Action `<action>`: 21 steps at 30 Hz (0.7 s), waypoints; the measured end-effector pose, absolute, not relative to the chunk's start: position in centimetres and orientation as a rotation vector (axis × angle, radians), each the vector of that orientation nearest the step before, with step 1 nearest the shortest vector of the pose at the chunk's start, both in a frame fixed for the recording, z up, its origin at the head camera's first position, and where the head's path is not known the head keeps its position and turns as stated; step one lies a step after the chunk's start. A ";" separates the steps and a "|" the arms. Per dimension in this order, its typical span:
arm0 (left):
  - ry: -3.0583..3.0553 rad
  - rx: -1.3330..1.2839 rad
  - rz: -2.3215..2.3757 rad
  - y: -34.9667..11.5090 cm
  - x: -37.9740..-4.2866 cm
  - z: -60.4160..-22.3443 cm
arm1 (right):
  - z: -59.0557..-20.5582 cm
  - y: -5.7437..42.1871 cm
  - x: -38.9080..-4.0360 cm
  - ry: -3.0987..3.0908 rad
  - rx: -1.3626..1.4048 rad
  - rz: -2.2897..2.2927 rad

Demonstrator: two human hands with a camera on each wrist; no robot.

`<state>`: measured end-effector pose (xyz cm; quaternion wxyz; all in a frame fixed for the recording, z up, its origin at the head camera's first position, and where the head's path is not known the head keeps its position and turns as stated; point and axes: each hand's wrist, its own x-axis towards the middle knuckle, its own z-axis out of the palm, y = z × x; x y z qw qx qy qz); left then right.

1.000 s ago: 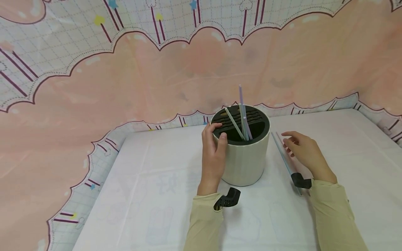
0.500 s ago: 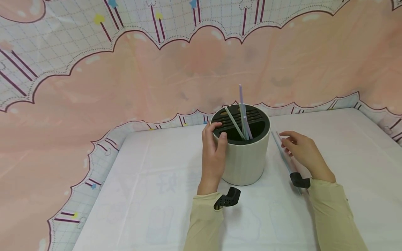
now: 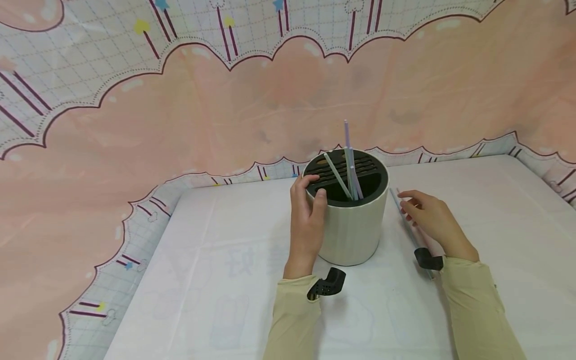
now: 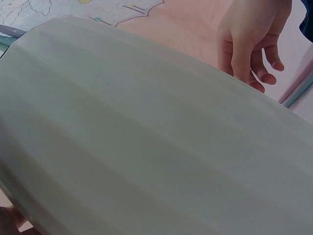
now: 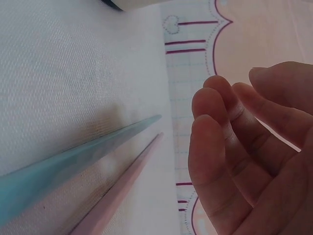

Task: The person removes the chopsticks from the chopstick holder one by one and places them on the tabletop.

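Observation:
A cream round utensil holder (image 3: 353, 235) with a black slotted top stands upright on the white table. Several pale green and purple straws (image 3: 346, 135) poke up out of its large opening. My left hand (image 3: 305, 230) grips the holder's left side, fingers over the rim and thumb against the front; most of that hand is hidden in the left wrist view. To the holder's right, a blue straw (image 5: 93, 152) and a pink straw (image 5: 122, 188) lie side by side. Above them hovers my right hand (image 3: 429, 217), fingers loosely bent, with nothing held.
A white cloth covers the table (image 3: 216, 260). Behind it hangs a peach-coloured backdrop (image 3: 252, 110) with a scalloped, patterned border along the table's back and left edges. A black wrist camera (image 3: 427, 258) sits over part of the two straws in the head view.
My right hand has drifted slightly left, closer to the two straws. My left hand and the utensil holder have stayed in place.

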<state>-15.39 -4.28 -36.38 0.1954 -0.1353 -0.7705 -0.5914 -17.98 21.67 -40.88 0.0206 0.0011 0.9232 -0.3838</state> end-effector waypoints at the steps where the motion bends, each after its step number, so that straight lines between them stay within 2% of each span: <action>1: -2.161 -0.378 -1.658 -4.3 -15.4 -36.4 | -40.8 21.6 -17.9 2.867 0.007 -1.181; 21: -2.161 -0.380 -1.651 -4.3 -15.4 -36.5 | -40.8 21.4 -17.7 2.827 -0.063 -1.157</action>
